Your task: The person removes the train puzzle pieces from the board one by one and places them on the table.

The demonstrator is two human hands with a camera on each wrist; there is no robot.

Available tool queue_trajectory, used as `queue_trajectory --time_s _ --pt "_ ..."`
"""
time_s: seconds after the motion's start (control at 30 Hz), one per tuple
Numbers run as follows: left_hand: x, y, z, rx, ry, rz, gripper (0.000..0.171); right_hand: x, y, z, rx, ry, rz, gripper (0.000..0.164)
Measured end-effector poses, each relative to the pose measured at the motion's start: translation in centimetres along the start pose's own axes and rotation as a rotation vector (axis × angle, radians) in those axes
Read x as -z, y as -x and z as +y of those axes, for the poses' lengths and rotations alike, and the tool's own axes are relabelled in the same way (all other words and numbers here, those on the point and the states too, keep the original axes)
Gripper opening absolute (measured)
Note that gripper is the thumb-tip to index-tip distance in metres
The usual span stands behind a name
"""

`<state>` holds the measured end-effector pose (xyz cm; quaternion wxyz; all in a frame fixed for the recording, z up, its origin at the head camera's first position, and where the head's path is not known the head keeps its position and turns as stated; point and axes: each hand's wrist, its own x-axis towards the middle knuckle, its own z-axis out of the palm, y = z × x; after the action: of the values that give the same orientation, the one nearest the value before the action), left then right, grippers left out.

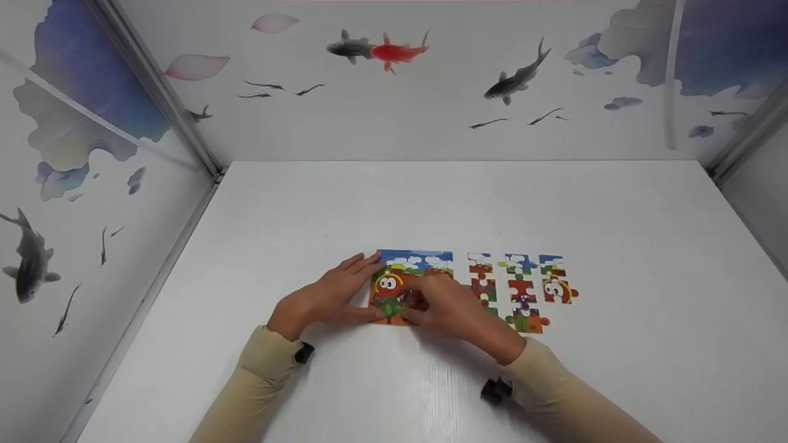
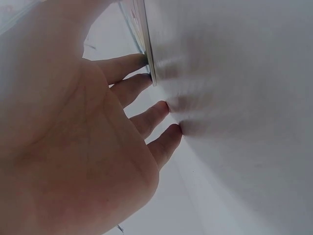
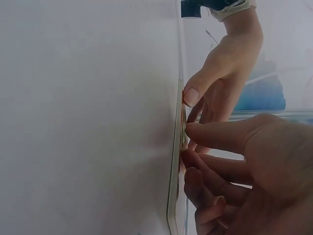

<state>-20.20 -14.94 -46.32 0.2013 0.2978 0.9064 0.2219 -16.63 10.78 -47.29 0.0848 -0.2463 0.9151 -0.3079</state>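
A rectangular jigsaw puzzle board (image 1: 415, 253) with a cartoon picture lies flat on the white table. At its left side is my left hand (image 1: 326, 300), fingers spread and fairly straight, thumb along the lower left corner and fingertips at the upper left. The left wrist view shows fingertips (image 2: 146, 59) against the board's edge, others on the tabletop. My right hand (image 1: 455, 311) bends over the board's lower middle, covering much of its right half. In the right wrist view its thumb and forefinger pinch a puzzle piece (image 3: 184, 140) at the board's surface, mostly hidden by the fingers.
Right of the board, several loose puzzle pieces lie in rough columns, among them a cloud piece (image 1: 520, 264), a piece with cartoon eyes (image 1: 558, 290) and an orange-green piece (image 1: 527, 321). White walls (image 1: 406, 132) printed with fish stand behind and left of the table (image 1: 345, 203).
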Motion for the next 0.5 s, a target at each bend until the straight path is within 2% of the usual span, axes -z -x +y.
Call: queue_trajectory --time_s 0.27,0.5 --pt "0.01 0.03 -0.07 -0.011 -0.005 -0.003 0.095 -0.23 -0.69 0.3 0.001 -0.002 0.023 0.013" --pt "0.04 0.14 0.04 0.015 -0.008 -0.013 0.095 -0.4 -0.89 0.56 -0.007 -0.036 0.026 0.015"
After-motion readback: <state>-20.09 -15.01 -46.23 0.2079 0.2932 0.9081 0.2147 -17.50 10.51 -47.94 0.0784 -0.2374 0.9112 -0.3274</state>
